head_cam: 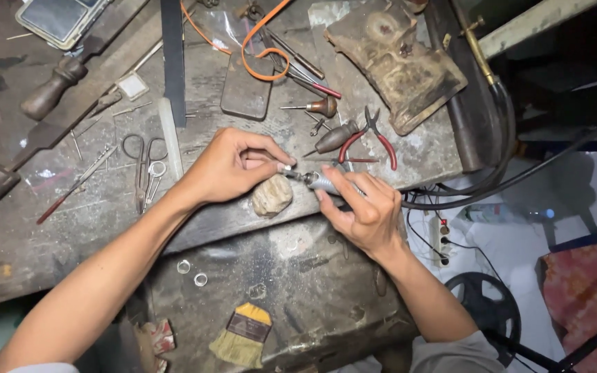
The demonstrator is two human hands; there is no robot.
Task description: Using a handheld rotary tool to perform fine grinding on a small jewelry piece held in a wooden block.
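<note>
Right hand (364, 211) grips rotary handpiece (319, 182); its tip meets left fingers (281, 162).

Left hand (233, 166) pinched at fingertips, forearm stretched diagonally; right hand (361, 211) curled closed, fingertips nearly meeting left's

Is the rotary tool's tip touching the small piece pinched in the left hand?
Cannot tell. In the head view the rotary tool tip meets the small piece at the left hand fingertips, too small to resolve.
</note>
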